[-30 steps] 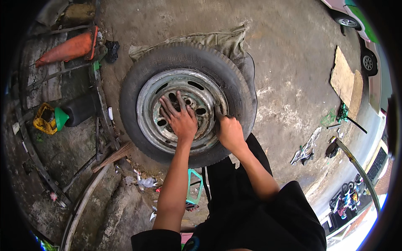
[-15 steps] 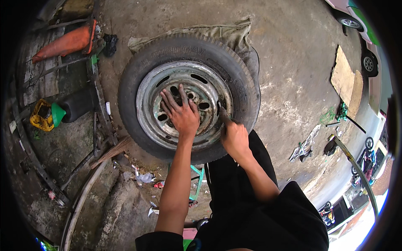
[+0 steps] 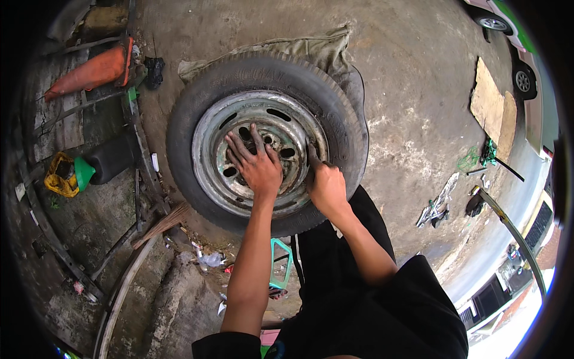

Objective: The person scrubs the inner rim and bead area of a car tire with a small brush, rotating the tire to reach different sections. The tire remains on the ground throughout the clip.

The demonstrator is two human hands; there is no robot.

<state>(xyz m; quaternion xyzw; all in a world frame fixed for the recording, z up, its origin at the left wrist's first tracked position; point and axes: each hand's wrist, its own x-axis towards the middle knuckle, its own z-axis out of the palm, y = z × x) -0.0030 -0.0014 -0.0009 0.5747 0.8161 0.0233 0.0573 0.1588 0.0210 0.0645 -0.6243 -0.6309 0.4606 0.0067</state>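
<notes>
A black tyre (image 3: pixel 188 173) mounted on a worn, greyish metal wheel rim (image 3: pixel 202 161) lies flat in front of me. My left hand (image 3: pixel 260 170) rests on the middle of the rim, fingers spread among the bolt and vent holes, holding nothing. At the rim's right inner side, my right hand (image 3: pixel 327 184) is closed, its dark-stained index finger stretched along the metal. Anything inside that grip is hidden or too small to name. Under the tyre's far edge, a grey-green cloth (image 3: pixel 317 48) sticks out.
An orange traffic cone (image 3: pixel 89 72) lies at the left, near a black jerrycan (image 3: pixel 113 157) with a green funnel (image 3: pixel 84 172). A green stool frame (image 3: pixel 281 263) stands close to my legs. Cardboard (image 3: pixel 487 102) and scattered tools (image 3: pixel 433 209) lie on the right, with a parked vehicle (image 3: pixel 541 113) beyond.
My right hand has shifted slightly left, and its index finger now lies farther inside the rim's right side. The left hand stays spread on the hub. The whole view has shifted a little.
</notes>
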